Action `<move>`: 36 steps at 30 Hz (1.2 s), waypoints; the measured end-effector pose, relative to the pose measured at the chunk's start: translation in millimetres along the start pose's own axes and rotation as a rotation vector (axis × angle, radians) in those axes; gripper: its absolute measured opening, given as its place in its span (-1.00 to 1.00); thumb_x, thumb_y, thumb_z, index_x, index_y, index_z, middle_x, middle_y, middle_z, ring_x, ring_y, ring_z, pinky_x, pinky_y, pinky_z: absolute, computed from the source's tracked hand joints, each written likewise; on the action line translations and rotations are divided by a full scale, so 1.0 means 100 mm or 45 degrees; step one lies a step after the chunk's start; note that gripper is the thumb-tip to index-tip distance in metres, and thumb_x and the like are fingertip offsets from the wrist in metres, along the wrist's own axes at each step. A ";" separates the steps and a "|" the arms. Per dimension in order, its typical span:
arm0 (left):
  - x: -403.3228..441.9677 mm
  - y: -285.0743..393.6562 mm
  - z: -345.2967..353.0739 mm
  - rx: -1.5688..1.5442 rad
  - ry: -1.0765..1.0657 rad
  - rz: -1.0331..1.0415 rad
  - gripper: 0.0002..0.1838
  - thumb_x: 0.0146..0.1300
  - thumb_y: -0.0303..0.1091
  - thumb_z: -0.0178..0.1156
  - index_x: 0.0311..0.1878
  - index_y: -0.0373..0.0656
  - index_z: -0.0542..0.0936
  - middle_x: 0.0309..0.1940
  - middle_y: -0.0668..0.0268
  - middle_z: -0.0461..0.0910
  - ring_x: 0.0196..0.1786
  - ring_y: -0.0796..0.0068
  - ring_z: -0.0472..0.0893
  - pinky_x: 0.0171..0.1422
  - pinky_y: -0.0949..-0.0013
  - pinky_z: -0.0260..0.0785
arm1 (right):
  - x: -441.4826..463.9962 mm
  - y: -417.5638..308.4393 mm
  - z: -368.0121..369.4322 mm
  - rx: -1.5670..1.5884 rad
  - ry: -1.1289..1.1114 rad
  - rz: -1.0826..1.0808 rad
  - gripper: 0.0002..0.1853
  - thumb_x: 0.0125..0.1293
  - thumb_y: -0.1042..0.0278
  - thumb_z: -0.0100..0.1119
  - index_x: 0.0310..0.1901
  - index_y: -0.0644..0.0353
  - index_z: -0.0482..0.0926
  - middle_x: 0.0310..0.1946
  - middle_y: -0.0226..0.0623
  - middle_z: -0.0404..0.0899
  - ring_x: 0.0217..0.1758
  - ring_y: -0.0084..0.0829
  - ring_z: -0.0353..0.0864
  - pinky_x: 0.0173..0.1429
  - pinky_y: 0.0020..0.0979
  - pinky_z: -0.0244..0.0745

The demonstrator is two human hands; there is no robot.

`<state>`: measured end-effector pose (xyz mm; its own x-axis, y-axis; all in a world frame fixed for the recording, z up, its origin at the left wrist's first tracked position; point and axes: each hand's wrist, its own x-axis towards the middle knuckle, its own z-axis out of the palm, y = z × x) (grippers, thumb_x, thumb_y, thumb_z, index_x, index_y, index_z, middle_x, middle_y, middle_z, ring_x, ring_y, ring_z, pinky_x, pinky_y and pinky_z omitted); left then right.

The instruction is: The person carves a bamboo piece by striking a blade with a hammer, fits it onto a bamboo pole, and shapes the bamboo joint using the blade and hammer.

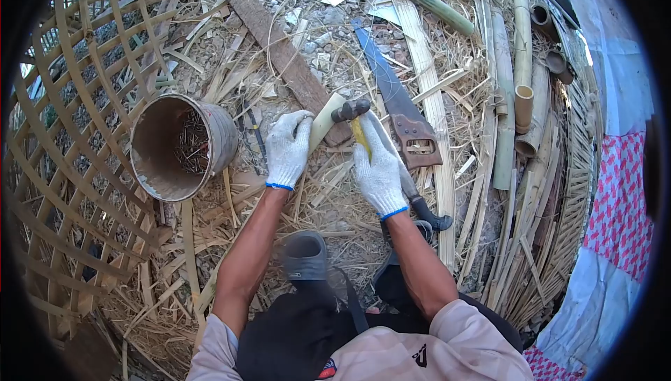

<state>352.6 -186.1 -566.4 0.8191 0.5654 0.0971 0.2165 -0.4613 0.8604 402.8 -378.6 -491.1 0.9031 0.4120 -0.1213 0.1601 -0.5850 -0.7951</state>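
Note:
My left hand (288, 145), in a white knit glove, is closed on the side of a short pale piece of split bamboo (323, 124). That piece tilts over the near end of a brown wooden plank (283, 56). My right hand (379, 171), gloved the same way, is wrapped round the yellow handle of a hammer (351, 110). The dark hammer head is beside the bamboo's upper right edge; whether they touch I cannot tell. Below my right hand lies a long tool with a black handle (428, 213), its other end partly hidden by the glove.
A bucket (224, 129) holding several nails (192, 145) stands at left, before a woven bamboo lattice (91, 66). A handsaw (402, 101) lies to the right, near bamboo poles (504, 115). A slim dark tool (256, 133) lies beside the bucket. Shavings cover the ground.

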 end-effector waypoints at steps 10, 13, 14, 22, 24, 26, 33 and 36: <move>0.23 -0.05 0.12 -0.095 -0.048 0.048 -0.79 0.52 -0.32 0.35 0.07 -0.16 0.83 -0.03 0.11 0.83 0.03 0.07 0.79 0.19 0.10 0.60 | 0.04 0.00 -0.02 -0.005 -0.007 -0.037 -0.33 0.58 0.48 0.18 0.69 0.21 0.37 0.59 0.13 0.49 0.68 0.02 0.48 0.69 -0.15 0.37; 0.21 -0.12 0.11 -0.004 -0.130 0.118 -0.76 0.53 -0.27 0.33 0.09 -0.14 0.84 0.00 0.11 0.84 0.05 0.07 0.79 0.22 0.09 0.59 | 0.07 -0.04 -0.05 0.028 -0.045 0.028 -0.35 0.60 0.46 0.17 0.68 0.23 0.37 0.58 0.14 0.50 0.66 0.02 0.51 0.66 -0.15 0.41; 0.19 -0.13 0.10 -0.002 -0.133 0.117 -0.76 0.53 -0.27 0.33 0.09 -0.14 0.84 0.00 0.11 0.84 0.05 0.07 0.79 0.22 0.09 0.59 | 0.07 -0.03 -0.03 0.030 -0.046 0.031 -0.35 0.60 0.46 0.17 0.68 0.23 0.37 0.58 0.14 0.50 0.66 0.02 0.51 0.66 -0.15 0.41; 0.16 -0.12 0.12 -0.034 -0.100 0.106 -0.79 0.51 -0.30 0.38 0.08 -0.13 0.85 -0.06 0.12 0.86 0.02 0.07 0.82 0.19 0.10 0.62 | 0.11 0.06 -0.01 0.027 0.066 -0.150 -0.33 0.62 0.40 0.18 0.71 -0.01 0.35 0.38 0.25 0.65 0.43 0.23 0.66 0.44 -0.02 0.62; 0.16 -0.12 0.14 -0.026 -0.084 0.121 -0.79 0.50 -0.31 0.39 0.08 -0.12 0.85 -0.06 0.12 0.85 0.00 0.06 0.82 0.18 0.10 0.62 | 0.12 0.01 -0.03 0.038 0.047 -0.120 -0.33 0.61 0.40 0.18 0.71 -0.01 0.36 0.38 0.25 0.65 0.44 0.23 0.66 0.43 -0.03 0.62; 0.16 -0.12 0.16 -0.019 -0.067 0.138 -0.79 0.48 -0.31 0.41 0.08 -0.12 0.85 -0.07 0.12 0.85 -0.01 0.06 0.82 0.17 0.10 0.63 | 0.12 -0.06 -0.06 0.050 0.028 -0.092 -0.33 0.61 0.40 0.18 0.71 -0.01 0.36 0.38 0.24 0.65 0.44 0.23 0.66 0.43 -0.03 0.62; 0.15 -0.11 0.17 0.024 -0.047 0.152 -0.80 0.48 -0.31 0.42 0.08 -0.12 0.84 -0.09 0.11 0.84 -0.02 0.05 0.81 0.13 0.07 0.62 | 0.14 -0.09 -0.08 0.059 0.020 -0.101 -0.33 0.60 0.41 0.20 0.70 -0.05 0.37 0.31 0.28 0.68 0.34 0.24 0.73 0.35 -0.03 0.65; 0.15 -0.10 0.17 0.055 -0.035 0.197 -0.80 0.47 -0.34 0.43 0.08 -0.12 0.83 -0.10 0.11 0.84 -0.04 0.05 0.80 0.12 0.07 0.62 | 0.15 -0.12 -0.10 0.074 0.021 -0.117 -0.32 0.60 0.41 0.21 0.71 -0.08 0.37 0.23 0.29 0.71 0.26 0.23 0.76 0.28 -0.03 0.67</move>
<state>372.2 -184.7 -582.0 0.8584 0.4670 0.2125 0.1091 -0.5709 0.8138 418.6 -372.2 -477.6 0.8922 0.4501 -0.0370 0.2194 -0.5037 -0.8356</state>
